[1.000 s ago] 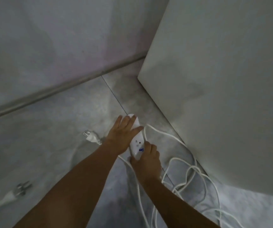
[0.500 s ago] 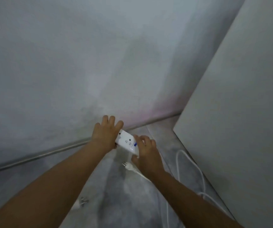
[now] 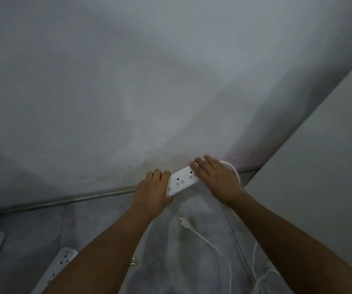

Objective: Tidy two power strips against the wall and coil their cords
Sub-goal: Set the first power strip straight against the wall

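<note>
Clutter first: second power strip [image 3: 62,262] lies on the floor [image 3: 98,225], lower left. Left hand [image 3: 152,187] wraps its grip round one end of the rigid, probably light power strip [image 3: 181,181] against the wall [image 3: 149,81]; right hand [image 3: 215,177] presses flat-fingered on the other end, limp cord [image 3: 208,240] trailing below.

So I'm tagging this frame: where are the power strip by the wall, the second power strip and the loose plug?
power strip by the wall [image 3: 181,181]: head view, middle of its socket face.
second power strip [image 3: 61,262]: head view, socket face, bottom left.
loose plug [image 3: 185,224]: head view, plug body.
</note>
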`<state>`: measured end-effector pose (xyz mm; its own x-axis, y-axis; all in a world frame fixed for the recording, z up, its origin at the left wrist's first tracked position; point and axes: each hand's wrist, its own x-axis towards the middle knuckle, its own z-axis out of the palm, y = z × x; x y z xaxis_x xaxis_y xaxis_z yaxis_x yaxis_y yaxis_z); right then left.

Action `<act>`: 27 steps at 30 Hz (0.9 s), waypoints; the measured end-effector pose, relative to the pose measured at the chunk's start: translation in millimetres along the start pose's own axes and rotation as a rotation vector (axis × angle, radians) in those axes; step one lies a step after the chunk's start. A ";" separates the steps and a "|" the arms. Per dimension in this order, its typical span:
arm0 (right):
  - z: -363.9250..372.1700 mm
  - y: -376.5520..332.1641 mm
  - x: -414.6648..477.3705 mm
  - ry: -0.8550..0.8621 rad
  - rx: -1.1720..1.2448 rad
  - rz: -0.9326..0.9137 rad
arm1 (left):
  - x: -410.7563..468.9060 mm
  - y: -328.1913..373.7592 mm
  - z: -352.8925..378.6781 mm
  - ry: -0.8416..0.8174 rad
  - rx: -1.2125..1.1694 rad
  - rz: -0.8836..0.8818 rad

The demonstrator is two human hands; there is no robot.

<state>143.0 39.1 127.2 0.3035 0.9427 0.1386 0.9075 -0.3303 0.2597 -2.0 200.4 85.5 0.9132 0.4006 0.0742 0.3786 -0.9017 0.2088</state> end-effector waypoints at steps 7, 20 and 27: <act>1.5 3.8 20.4 0.025 0.071 0.049 | 20.5 -15.8 -7.0 0.048 -0.030 0.002; 151.2 2.0 47.0 -0.078 0.162 0.087 | 58.8 -36.9 132.3 -0.087 -0.113 -0.194; 209.7 12.1 49.0 -0.207 0.197 0.149 | 74.3 -29.5 182.6 -0.027 -0.279 -0.297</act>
<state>229.9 91.2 -63.2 0.4718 0.8808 -0.0411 0.8811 -0.4693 0.0580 82.2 227.1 -93.2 0.7757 0.6288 -0.0540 0.5742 -0.6675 0.4741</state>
